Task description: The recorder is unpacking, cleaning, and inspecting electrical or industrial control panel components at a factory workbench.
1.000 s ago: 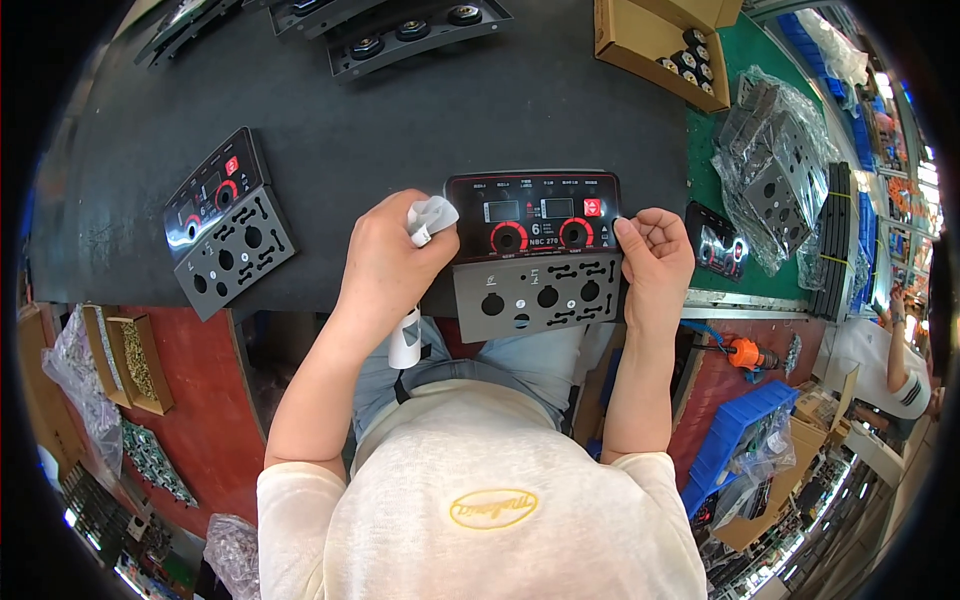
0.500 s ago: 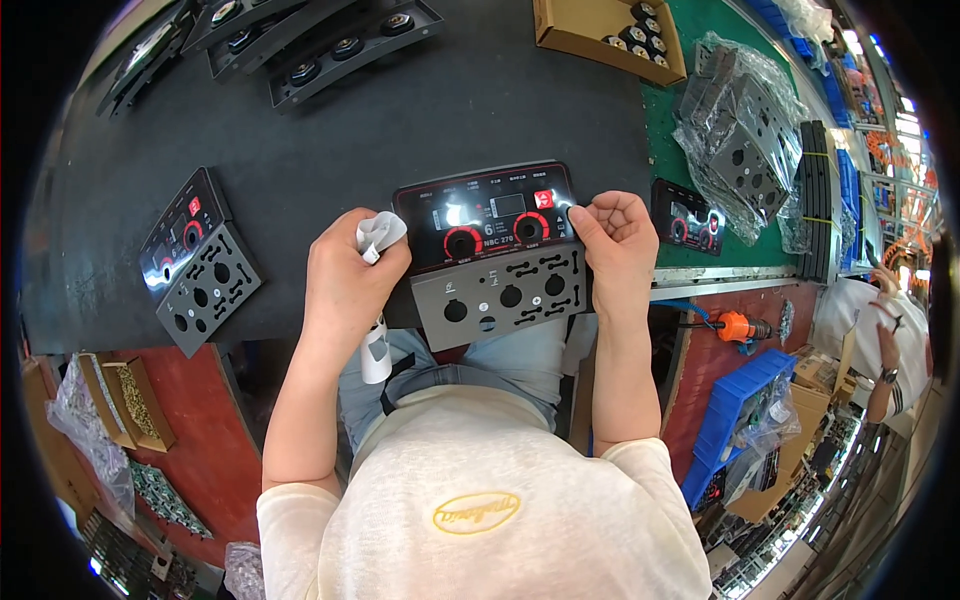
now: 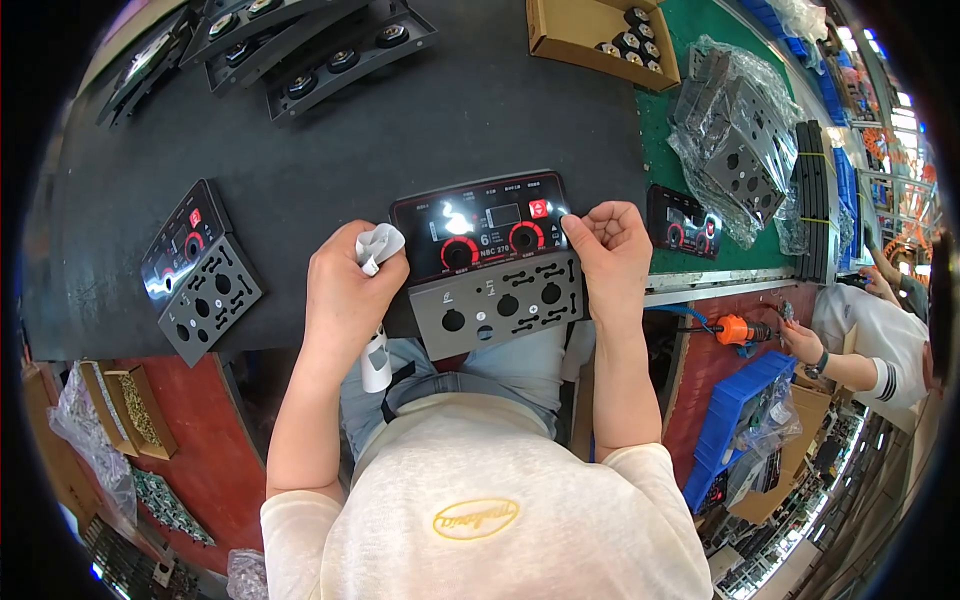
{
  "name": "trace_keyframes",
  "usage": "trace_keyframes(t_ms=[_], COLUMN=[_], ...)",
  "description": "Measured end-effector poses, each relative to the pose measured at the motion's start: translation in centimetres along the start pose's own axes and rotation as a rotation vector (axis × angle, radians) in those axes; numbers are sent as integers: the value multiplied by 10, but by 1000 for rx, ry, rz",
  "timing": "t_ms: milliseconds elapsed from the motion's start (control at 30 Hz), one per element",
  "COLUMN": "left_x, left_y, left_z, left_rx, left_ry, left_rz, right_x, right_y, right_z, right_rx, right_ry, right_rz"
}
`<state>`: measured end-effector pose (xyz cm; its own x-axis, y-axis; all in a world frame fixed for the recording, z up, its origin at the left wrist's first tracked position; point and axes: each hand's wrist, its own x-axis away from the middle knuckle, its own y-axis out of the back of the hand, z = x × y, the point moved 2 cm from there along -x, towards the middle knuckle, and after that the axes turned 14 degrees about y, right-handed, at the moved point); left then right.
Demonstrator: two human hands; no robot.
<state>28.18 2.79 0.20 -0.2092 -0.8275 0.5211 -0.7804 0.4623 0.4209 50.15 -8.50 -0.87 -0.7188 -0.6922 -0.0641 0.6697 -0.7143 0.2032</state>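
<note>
In front of me at the mat's front edge is a glossy black control panel (image 3: 480, 222) with red rings, joined to a grey perforated metal plate (image 3: 468, 312). My left hand (image 3: 352, 285) is closed on a crumpled white backing sheet (image 3: 376, 250), whose cut-out strip hangs below it, beside the panel's left edge. My right hand (image 3: 612, 250) has its thumb on the panel's right edge and its fingers curled. A second panel and plate (image 3: 205, 300) lies angled at the left. Another glossy panel (image 3: 670, 205) lies on the green mat at the right.
Metal brackets with black fittings (image 3: 340, 85) and a cardboard box (image 3: 550, 30) sit at the back. Bagged plates (image 3: 740, 160) lie right. Below are an orange tool (image 3: 732, 330), a blue bin (image 3: 730, 405) and screw boxes (image 3: 135, 415). A co-worker (image 3: 870, 360) is at far right.
The panel and both my hands appear further left in the view, as does much of the bench. My grip looks the same. The co-worker's arm has moved toward the orange tool.
</note>
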Motion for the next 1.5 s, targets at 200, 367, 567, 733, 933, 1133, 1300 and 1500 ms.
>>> trace_keyframes(t_ms=[200, 367, 567, 733, 933, 1133, 1300, 1500], left_x=[0, 0, -1, -5, -2, 2, 21, 39], left_y=[0, 0, -1, -1, 0, 6, 13, 10], left_z=[1, 1, 5, 9, 3, 3, 9, 27], left_rx=[-19, -22, -35, -65, -57, -11, 54, 334], left_ry=[6, 3, -84, -140, -63, -43, -64, -46], left_rz=[-13, -4, -22, -28, -6, -68, 38, 225], right_x=[1, 0, 0, -4, -5, -1, 20, 43], right_y=[0, 1, -2, 1, 3, 5, -2, -2], right_z=[0, -3, 0, -7, -4, 3, 23, 13], right_rx=[55, 62, 118, 121, 129, 384, 650, 64], right_ry=[-32, -19, -20, 38, 43, 227, 199, 99], right_rz=[22, 7, 7, 57, 93, 50, 189, 3])
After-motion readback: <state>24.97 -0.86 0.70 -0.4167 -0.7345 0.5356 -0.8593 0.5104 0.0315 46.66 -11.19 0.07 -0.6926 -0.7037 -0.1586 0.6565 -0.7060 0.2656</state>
